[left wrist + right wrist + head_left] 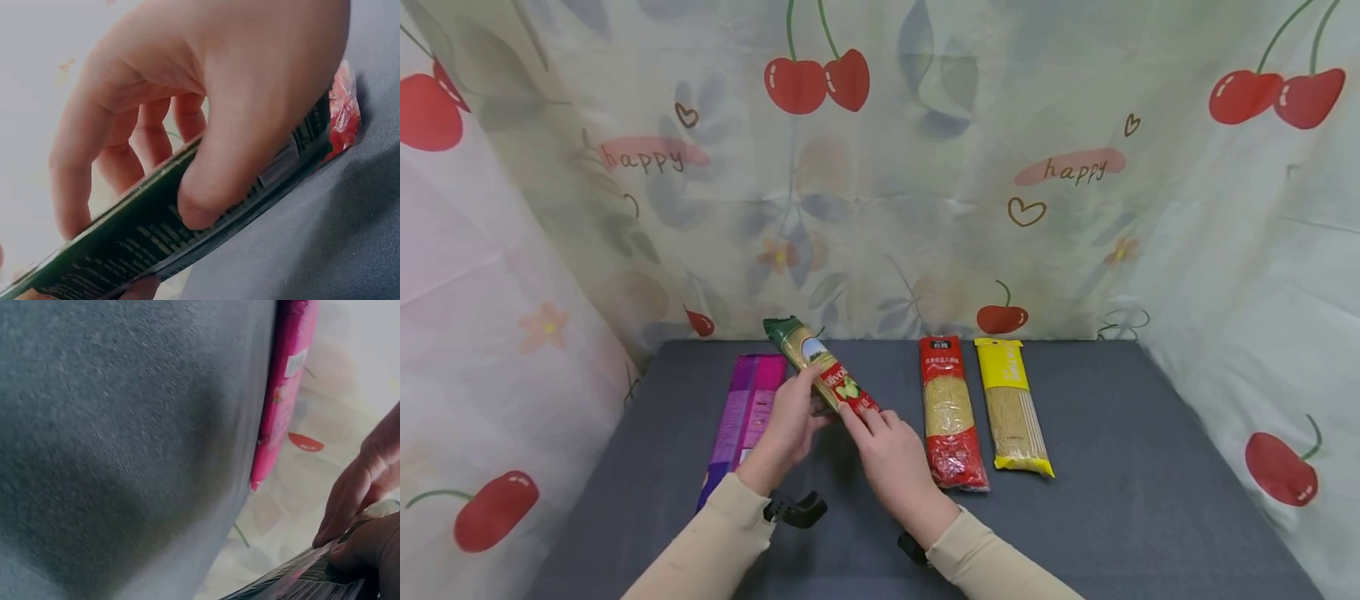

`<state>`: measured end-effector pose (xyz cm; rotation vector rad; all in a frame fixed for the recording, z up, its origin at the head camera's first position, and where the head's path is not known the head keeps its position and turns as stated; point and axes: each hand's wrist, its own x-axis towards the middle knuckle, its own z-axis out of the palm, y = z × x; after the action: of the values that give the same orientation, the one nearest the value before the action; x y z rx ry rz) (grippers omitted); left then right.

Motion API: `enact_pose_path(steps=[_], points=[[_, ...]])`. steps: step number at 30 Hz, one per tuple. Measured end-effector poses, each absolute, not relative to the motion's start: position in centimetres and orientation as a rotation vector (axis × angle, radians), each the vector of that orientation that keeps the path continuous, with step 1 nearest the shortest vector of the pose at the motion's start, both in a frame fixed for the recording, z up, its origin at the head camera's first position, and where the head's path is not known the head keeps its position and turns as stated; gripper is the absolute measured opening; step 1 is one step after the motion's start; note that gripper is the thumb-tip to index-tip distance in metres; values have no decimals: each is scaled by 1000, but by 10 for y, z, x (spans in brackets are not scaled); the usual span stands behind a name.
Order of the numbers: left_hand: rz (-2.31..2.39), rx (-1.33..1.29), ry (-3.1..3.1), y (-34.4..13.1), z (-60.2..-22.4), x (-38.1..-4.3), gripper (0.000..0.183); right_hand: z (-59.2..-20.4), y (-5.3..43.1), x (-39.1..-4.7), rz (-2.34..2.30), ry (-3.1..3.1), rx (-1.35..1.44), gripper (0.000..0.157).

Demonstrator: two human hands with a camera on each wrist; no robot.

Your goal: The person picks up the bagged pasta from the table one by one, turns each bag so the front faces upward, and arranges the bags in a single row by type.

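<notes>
The packet in my hands [842,433] is green at its far end [822,367], with a red label carrying pale green fruit, and its back is dark with small white print. A magenta-purple packet [747,412] lies on the dark grey bench [1112,500]. One pack [949,412] is red with pale yellow noodles showing; another [1011,404] is bright yellow. The cream curtain [925,183] bears red cherries, faded leaves and "happy". My sleeves [715,550] are beige.

Both hands [842,437] on green noodle packet [820,364]

soft even light, faint shadows; head view bends at edges, wrist views blurred.
</notes>
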<state>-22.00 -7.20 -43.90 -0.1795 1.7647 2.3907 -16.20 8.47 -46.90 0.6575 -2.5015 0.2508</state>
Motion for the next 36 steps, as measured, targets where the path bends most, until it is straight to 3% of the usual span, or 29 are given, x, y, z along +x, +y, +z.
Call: enact_pose_path(steps=[19, 36], points=[[2390, -355, 1822, -74, -449, -224, 50, -479, 84, -159, 310, -2552, 679, 68], [2308, -311, 1903, -81, -452, -219, 47, -480, 112, -161, 1287, -2821, 487, 56]])
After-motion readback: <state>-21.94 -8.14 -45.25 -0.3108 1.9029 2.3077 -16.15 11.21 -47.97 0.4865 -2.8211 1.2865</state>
